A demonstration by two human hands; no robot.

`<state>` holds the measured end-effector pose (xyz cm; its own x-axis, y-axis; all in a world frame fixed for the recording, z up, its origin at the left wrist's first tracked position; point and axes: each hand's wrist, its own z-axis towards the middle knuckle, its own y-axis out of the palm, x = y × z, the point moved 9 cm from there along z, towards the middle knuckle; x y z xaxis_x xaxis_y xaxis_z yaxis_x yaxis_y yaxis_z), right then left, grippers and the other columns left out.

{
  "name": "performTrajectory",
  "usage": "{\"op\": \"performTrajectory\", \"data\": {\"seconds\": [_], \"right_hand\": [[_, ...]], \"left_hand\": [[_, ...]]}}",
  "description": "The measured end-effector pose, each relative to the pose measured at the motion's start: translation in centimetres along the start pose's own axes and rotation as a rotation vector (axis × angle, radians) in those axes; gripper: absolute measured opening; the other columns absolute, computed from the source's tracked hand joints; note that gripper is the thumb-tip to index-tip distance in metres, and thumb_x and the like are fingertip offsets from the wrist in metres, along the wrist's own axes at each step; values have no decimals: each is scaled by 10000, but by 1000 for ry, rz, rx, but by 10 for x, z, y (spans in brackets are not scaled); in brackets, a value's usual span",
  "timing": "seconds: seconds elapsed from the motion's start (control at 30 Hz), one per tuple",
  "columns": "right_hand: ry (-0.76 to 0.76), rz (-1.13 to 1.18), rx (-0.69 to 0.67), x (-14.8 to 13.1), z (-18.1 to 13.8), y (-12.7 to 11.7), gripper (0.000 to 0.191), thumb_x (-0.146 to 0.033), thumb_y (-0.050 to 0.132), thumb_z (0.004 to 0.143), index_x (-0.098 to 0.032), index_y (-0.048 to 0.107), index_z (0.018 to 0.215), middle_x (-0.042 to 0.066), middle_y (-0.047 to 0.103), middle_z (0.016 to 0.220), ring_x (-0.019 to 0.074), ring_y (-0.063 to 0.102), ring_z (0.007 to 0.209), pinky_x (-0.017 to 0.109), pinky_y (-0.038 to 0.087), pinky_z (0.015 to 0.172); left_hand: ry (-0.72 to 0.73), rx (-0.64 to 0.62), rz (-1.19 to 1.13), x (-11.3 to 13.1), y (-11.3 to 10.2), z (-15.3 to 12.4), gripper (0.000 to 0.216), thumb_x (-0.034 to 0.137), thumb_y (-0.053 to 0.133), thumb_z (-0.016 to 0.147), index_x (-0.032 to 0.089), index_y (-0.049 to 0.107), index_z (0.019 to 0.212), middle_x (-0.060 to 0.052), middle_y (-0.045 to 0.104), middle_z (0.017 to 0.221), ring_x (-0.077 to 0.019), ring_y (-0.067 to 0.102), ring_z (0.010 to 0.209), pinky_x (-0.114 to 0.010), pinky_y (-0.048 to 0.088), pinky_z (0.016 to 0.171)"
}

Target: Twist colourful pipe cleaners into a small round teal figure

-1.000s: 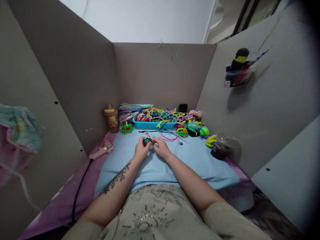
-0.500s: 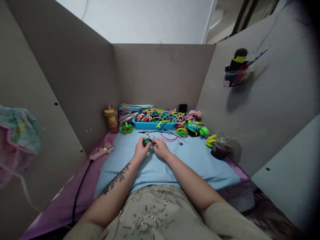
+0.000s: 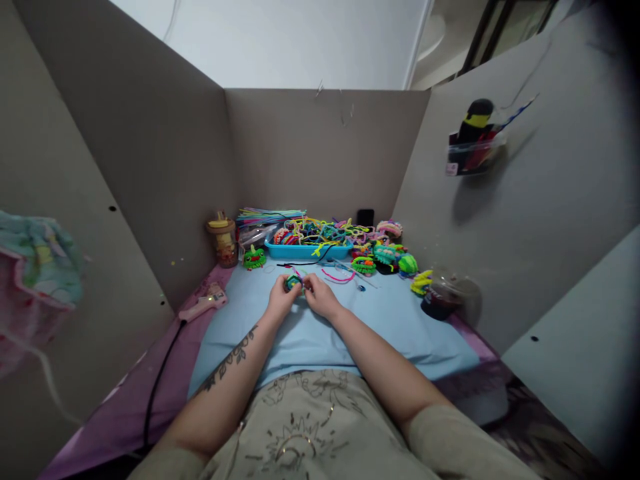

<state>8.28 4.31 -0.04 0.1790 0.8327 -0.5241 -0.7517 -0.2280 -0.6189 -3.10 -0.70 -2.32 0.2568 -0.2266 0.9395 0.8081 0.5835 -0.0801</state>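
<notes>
My left hand (image 3: 280, 301) and my right hand (image 3: 320, 299) meet over the light blue cloth (image 3: 350, 327), both pinched on a small teal and green pipe-cleaner piece (image 3: 293, 283) held between the fingertips. A pink pipe cleaner (image 3: 336, 275) lies just beyond my right hand. Behind it stands a blue tray (image 3: 303, 251) heaped with coloured pipe cleaners.
Grey partition walls close in on three sides. A pink glue gun (image 3: 205, 301) with a black cord lies at the left. Finished fuzzy figures (image 3: 390, 257) sit right of the tray, a green one (image 3: 255, 257) and a jar (image 3: 223, 240) left. A dark lidded cup (image 3: 440, 297) stands at the right.
Both hands stay in place with the small piece; the fingers have shifted slightly around it. Nothing else has moved.
</notes>
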Motion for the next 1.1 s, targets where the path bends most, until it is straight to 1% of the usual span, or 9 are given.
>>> {"op": "performTrajectory", "data": {"seconds": [0.1,0.2,0.33,0.5,0.63,0.8,0.87,0.97,1.1], "right_hand": [[17,-14,-15,1,0,1,263,-97,446,735,-197,490,974,30,580,832,163,527,751,255,399,676],[46,-87,-49,3,0,3,239,-109,471,741,-210,503,956,20,603,801,161,536,716,243,379,638],[69,-187,-61,3,1,3,236,-130,514,736,-211,520,958,19,621,768,164,544,696,238,350,608],[43,-139,-81,-1,1,4,236,-158,534,737,-210,516,967,-5,608,749,144,530,664,227,351,601],[18,-117,-44,-3,1,-1,207,-192,557,736,-200,530,942,-6,594,759,142,515,680,230,360,614],[-67,-62,30,-11,1,-10,13,-205,564,753,-193,561,755,8,572,736,152,498,714,259,383,685],[-93,-9,56,-13,1,-13,60,-232,567,775,-192,567,730,13,571,732,154,504,722,262,389,690],[-93,49,93,-12,1,-17,114,-263,551,810,-192,574,725,20,572,731,154,515,727,259,395,677],[-67,49,90,-11,1,-16,105,-241,543,812,-195,578,724,18,568,717,155,514,712,260,400,666]], "left_hand": [[-54,-13,-72,-8,3,0,313,350,652,675,161,516,883,12,557,731,-116,532,644,-234,435,597],[-39,-22,-69,-10,4,1,317,348,664,666,159,523,879,16,557,722,-106,522,639,-217,425,594],[-50,-40,-104,-12,4,2,335,353,662,669,158,525,904,11,566,744,-106,526,647,-216,424,596],[-30,-31,-113,-10,2,3,321,338,654,680,155,528,911,1,571,759,-112,523,666,-225,424,620],[1,-36,-77,-6,3,2,318,330,639,692,164,526,939,6,569,771,-114,524,679,-225,423,632],[55,-24,13,2,2,2,275,291,620,691,178,539,928,14,569,775,-119,527,690,-228,420,652],[79,-14,52,4,1,2,238,267,615,683,182,545,894,17,569,767,-121,526,693,-230,416,657],[107,-12,129,7,1,1,186,241,613,674,183,551,840,21,564,739,-123,517,684,-232,408,650],[85,32,127,6,-3,1,210,263,610,677,183,552,862,22,565,725,-124,518,666,-236,413,638]]}}
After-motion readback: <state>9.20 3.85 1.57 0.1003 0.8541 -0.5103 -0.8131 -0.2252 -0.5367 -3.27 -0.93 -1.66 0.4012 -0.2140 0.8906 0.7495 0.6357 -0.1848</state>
